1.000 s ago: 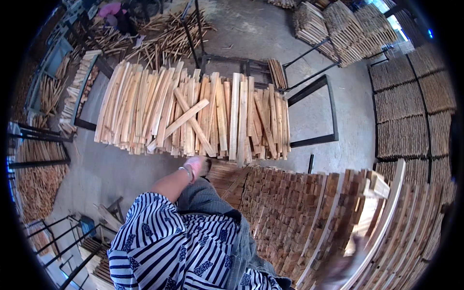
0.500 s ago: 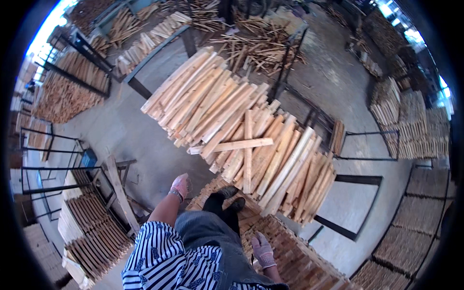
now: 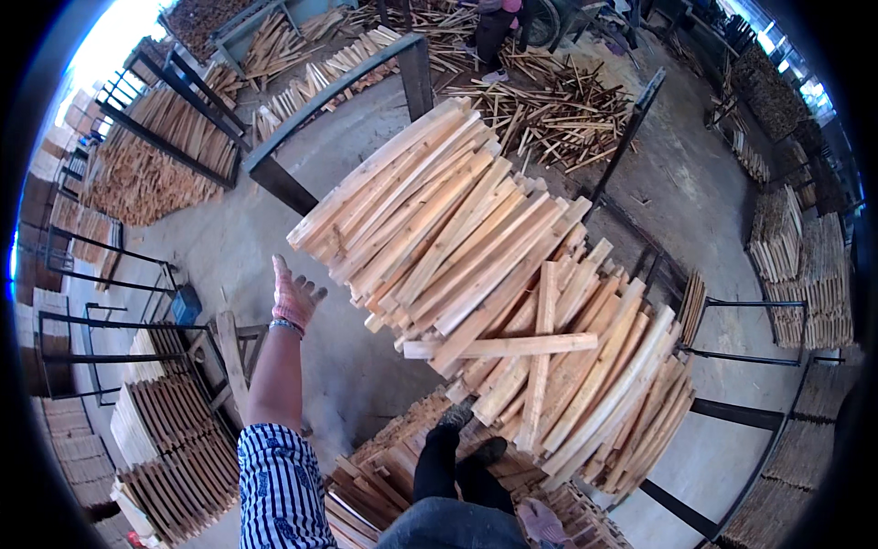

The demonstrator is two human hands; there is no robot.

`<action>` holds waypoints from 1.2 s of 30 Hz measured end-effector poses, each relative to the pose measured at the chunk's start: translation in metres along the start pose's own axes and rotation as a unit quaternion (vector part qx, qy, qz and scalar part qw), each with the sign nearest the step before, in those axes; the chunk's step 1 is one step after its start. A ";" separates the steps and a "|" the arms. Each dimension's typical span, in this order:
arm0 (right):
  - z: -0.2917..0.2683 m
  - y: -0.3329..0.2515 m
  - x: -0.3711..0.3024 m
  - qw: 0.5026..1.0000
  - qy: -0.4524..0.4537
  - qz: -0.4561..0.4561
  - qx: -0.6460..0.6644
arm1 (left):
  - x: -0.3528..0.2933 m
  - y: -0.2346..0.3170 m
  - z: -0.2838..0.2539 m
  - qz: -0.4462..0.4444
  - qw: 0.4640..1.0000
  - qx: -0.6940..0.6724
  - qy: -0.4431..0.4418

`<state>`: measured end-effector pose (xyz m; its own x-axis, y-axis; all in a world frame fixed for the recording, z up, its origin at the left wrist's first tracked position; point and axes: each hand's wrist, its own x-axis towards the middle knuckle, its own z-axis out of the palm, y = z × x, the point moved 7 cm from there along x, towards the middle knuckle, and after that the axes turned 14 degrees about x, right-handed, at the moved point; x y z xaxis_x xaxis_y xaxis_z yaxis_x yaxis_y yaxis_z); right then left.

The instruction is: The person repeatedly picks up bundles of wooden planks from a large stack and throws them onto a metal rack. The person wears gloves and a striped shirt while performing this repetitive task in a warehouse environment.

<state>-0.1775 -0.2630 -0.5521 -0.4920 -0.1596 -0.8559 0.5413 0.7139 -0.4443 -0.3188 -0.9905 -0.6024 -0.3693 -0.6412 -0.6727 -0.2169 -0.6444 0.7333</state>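
Observation:
A large pile of sawn wooden slats point(image 3: 439, 229) lies in front of me on a dark metal rack point(image 3: 283, 188), the slats roughly side by side. On top, one loose slat point(image 3: 503, 346) lies crosswise over another slat point(image 3: 540, 357). My left hand point(image 3: 297, 297), in a pinkish work glove, reaches out beside the pile's left end. Its fingers are spread, hold nothing and stay apart from the wood. Low in the view, beside my leg, my right hand point(image 3: 541, 522) hangs gloved and seemingly empty, its fingers loosely extended. My shoes stand on stacked wood point(image 3: 402, 439).
Another person point(image 3: 494, 32) stands beyond the pile, near scattered slats point(image 3: 553, 110) on the floor. At left are metal frames point(image 3: 110, 348), a blue container point(image 3: 186, 304) and a neat slat stack point(image 3: 174, 430). More stacks point(image 3: 805, 274) line the right side.
My left hand has risen forward and its fingers have spread. My right hand has dropped toward the lower edge. The view has shifted, so the pile appears nearer and a person shows beyond.

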 end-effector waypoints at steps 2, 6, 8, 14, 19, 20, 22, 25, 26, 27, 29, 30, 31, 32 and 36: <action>0.005 -0.015 0.005 1.000 -0.002 -0.011 0.011 | 0.012 0.012 0.018 -0.005 1.000 0.024 0.005; -0.001 -0.023 0.020 0.998 -0.029 0.027 0.046 | 0.068 0.013 0.017 -0.013 0.996 0.002 0.093; -0.008 -0.047 0.019 0.997 -0.013 0.055 0.050 | 0.099 0.014 0.030 0.030 0.999 -0.009 -0.022; -0.009 -0.049 0.067 0.997 0.042 -0.072 0.004 | 0.107 0.013 0.044 0.036 0.997 -0.007 -0.063; -0.010 -0.229 0.138 0.973 -0.024 -0.216 0.077 | 0.099 0.006 0.037 0.081 0.994 -0.035 -0.069; -0.009 -0.267 0.164 0.955 -0.017 -0.285 0.074 | 0.089 0.004 0.039 0.097 0.991 -0.043 -0.077; -0.005 -0.369 0.201 0.896 -0.073 -0.407 0.161 | 0.054 -0.004 0.055 0.132 0.986 -0.045 -0.086; 0.016 -0.486 0.255 0.922 -0.055 -0.319 0.211 | -0.018 -0.029 0.101 0.180 0.978 0.008 -0.103; 0.020 -0.503 0.271 0.935 -0.036 -0.284 0.209 | -0.042 -0.039 0.119 0.217 0.969 0.064 -0.096; 0.026 -0.517 0.274 0.934 -0.035 -0.269 0.232 | -0.066 -0.054 0.139 0.254 0.956 0.117 -0.090; 0.050 -0.537 0.272 0.933 -0.056 -0.238 0.263 | -0.092 -0.117 0.140 0.225 0.950 0.200 0.084; 0.045 -0.525 0.278 0.931 -0.084 -0.214 0.284 | -0.113 -0.133 0.149 0.190 0.939 0.258 0.127; 0.035 -0.511 0.286 0.911 -0.112 -0.202 0.341 | -0.147 -0.123 0.169 0.128 0.922 0.357 0.082; 0.027 -0.505 0.289 0.889 -0.149 -0.199 0.385 | -0.154 -0.121 0.174 0.170 0.929 0.328 -0.001; -0.001 -0.499 0.293 0.855 -0.234 -0.195 0.421 | -0.096 -0.110 0.137 0.116 0.915 0.320 -0.215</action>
<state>-0.5921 -0.6653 -0.5807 -0.5270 -0.6690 -0.5242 0.7939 -0.1675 -0.5845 -0.3839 -0.8012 -0.6048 -0.7638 -0.4181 -0.4918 -0.5223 -0.0475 0.8515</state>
